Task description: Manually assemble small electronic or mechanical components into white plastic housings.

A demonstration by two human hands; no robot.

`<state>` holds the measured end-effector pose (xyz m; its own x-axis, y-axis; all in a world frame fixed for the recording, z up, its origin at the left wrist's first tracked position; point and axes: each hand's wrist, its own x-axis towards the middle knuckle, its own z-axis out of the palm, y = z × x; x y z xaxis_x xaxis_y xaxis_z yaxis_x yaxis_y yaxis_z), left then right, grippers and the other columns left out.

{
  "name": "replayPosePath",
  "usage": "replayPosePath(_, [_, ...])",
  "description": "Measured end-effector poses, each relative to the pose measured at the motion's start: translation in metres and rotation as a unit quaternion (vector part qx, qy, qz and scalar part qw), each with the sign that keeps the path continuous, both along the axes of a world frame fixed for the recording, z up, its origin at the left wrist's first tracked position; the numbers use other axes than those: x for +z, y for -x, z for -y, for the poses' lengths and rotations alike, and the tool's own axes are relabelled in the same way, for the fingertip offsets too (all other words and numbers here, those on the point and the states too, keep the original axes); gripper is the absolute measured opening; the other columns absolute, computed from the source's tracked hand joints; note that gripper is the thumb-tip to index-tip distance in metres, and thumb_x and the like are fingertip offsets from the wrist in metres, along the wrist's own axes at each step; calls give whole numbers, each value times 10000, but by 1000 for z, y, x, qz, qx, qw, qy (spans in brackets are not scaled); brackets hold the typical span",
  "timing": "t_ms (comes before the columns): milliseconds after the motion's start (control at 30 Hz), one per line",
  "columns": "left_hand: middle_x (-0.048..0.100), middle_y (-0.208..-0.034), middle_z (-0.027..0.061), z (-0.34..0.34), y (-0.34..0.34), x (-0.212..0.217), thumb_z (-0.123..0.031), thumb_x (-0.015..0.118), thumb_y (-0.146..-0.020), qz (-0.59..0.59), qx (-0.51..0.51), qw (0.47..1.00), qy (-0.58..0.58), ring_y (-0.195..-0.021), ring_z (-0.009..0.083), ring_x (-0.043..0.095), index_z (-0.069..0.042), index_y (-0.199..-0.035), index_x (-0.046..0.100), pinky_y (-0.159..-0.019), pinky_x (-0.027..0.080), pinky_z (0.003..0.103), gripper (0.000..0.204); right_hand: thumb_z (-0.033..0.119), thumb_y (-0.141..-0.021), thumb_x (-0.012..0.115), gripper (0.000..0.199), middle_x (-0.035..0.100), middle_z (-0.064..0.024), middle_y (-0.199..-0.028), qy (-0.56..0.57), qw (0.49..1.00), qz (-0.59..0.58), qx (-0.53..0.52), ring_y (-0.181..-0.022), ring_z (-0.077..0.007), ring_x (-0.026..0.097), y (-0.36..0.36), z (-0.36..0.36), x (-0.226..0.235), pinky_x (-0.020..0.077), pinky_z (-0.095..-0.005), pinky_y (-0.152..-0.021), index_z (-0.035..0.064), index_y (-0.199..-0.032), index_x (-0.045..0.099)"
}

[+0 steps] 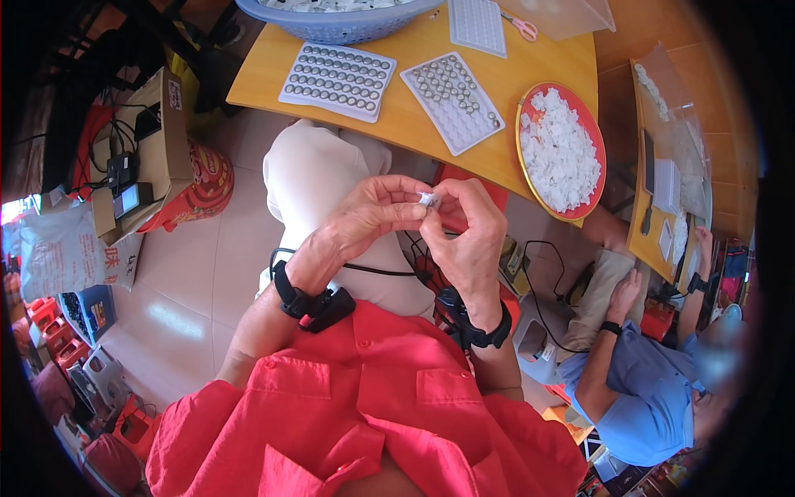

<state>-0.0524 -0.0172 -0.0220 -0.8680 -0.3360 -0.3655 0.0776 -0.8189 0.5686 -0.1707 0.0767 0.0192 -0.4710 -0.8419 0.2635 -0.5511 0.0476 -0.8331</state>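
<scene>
Over the lap, L hand (368, 217) & R hand (468, 232) fingertips pinched shut on small white packet (428, 199).

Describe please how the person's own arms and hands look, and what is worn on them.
Both forearms are bare. The left hand and the right hand wear no gloves. Each wrist carries a black band with a small black device, and a thin black cable runs from it. The shirt is red, with short sleeves.

Brown carton (170, 132) at left, white label (175, 94) on top; small lit screen (130, 200) beside; white printed sack (70, 253) below.
</scene>
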Motion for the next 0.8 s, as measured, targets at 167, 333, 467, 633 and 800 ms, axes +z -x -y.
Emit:
replayPosePath(167, [618,-948,54,0,0,-4,-70,689,-775,-1,-13,1000,-6,-877,136,596,-19,-1005,579,-821,495,293,260,-32,-639,602,207,523,-82,-705,7,1000,-25,1,-579,-208,582,0,0,-3,463,-303,-511,18,-828,535])
replayPosePath(333, [621,-938,52,0,0,-4,-79,693,-773,-8,-17,1000,-15,-869,135,598,-25,-990,586,-816,495,292,248,-19,-631,605,204,511,-84,-693,4,999,-43,2,-561,-211,565,0,0,-3,444,-312,-495,19,-816,529])
replayPosePath(467, [624,-934,52,-1,0,-5,-83,695,-771,-12,-23,999,-19,-870,137,600,-30,-980,592,-816,496,296,239,-14,-634,610,186,509,-84,-680,0,999,-45,5,-556,-211,562,0,0,-1,440,-313,-495,21,-796,525])
replayPosePath(633, [627,-942,54,0,0,-1,-83,694,-771,-6,-22,999,-22,-888,144,601,-30,-987,593,-820,498,300,245,-6,-643,621,176,519,-83,-677,-9,1000,-23,2,-557,-209,563,2,1,1,443,-309,-503,19,-787,524])
replayPosePath(800, [624,-964,64,0,0,-3,-71,680,-780,-22,-11,999,-41,-915,158,601,-22,-1007,587,-848,498,316,251,2,-659,640,180,530,-86,-687,-11,1000,-20,3,-568,-209,567,2,2,1,449,-302,-522,14,-801,529])
